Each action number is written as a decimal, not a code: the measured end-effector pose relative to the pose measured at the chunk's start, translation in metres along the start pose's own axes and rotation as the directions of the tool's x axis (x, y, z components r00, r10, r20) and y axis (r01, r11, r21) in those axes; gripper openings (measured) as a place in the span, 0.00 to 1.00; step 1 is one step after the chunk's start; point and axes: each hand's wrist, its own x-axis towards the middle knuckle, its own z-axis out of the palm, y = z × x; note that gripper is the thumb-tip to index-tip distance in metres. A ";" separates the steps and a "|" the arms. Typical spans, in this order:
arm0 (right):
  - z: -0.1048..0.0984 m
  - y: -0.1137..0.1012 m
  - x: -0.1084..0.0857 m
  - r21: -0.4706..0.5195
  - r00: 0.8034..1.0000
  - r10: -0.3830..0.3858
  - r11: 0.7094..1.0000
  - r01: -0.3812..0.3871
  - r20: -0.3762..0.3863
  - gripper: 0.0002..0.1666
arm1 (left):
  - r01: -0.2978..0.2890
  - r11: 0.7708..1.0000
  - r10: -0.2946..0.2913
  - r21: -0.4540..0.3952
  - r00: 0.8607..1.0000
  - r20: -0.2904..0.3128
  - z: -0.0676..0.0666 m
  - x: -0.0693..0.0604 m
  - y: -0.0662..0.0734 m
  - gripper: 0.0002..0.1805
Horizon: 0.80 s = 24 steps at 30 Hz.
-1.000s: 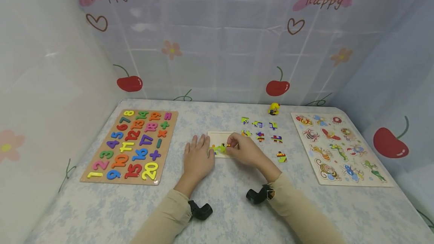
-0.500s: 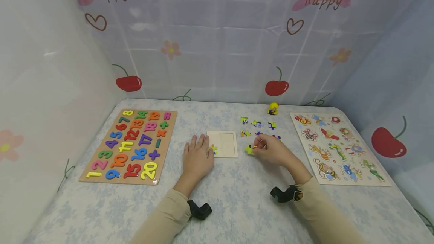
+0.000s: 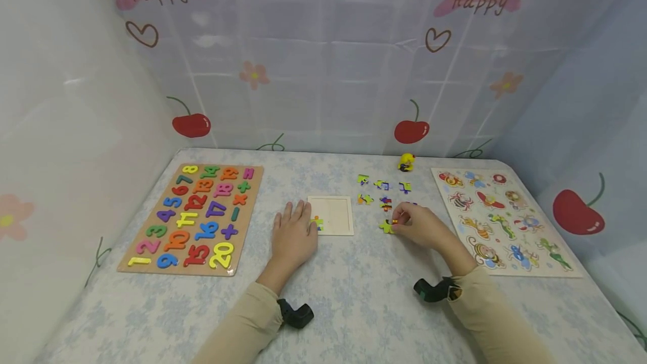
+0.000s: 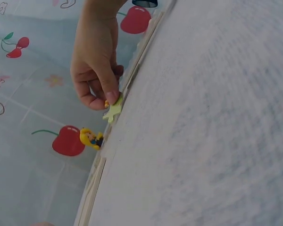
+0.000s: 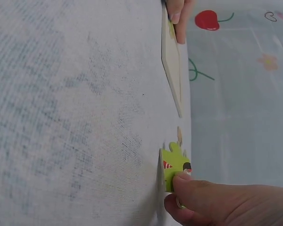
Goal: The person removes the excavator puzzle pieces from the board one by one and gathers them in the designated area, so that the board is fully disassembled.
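My left hand (image 3: pixel 294 235) rests with straight fingers on the left edge of a small wooden puzzle tray (image 3: pixel 351 215). One jigsaw piece (image 3: pixel 318 222) shows in the tray's lower left corner, partly hidden by that hand. To the right of the tray, my right hand (image 3: pixel 422 228) pinches a green jigsaw piece (image 3: pixel 387 227) between thumb and fingers. In the right wrist view the held piece (image 5: pixel 175 157) has small red and dark prints and stands tilted up close to the table. Several loose jigsaw pieces (image 3: pixel 382 185) lie beyond the right hand, some covered by it.
A number board (image 3: pixel 194 215) lies on the left of the table, and an insect picture board (image 3: pixel 505 221) on the right. A small yellow figurine (image 3: pixel 406 162) stands near the back edge. A printed curtain (image 3: pixel 323 72) hangs behind the table.
My right hand has moved from over the tray to the right, carrying the green jigsaw piece out of it. My left hand has stayed in place on the tray.
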 end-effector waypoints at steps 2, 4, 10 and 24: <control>0.001 0.000 0.000 -0.027 1.000 -0.001 1.000 0.000 -0.011 0.08 | -0.004 1.000 0.004 -0.009 1.000 -0.001 0.001 0.000 -0.001 0.32; 0.001 -0.001 0.000 -0.066 1.000 -0.009 0.998 0.008 -0.027 0.08 | -0.004 1.000 0.004 -0.014 1.000 0.003 0.001 0.000 -0.002 0.32; 0.001 -0.003 -0.001 -0.215 0.996 -0.035 0.977 0.017 -0.078 0.14 | 0.003 1.000 -0.003 -0.019 1.000 0.022 0.001 0.001 -0.004 0.32; 0.017 -0.028 0.012 -0.043 0.993 -0.099 0.994 0.097 -0.062 0.11 | -0.049 0.998 0.051 -0.031 0.996 0.076 -0.001 0.003 -0.014 0.38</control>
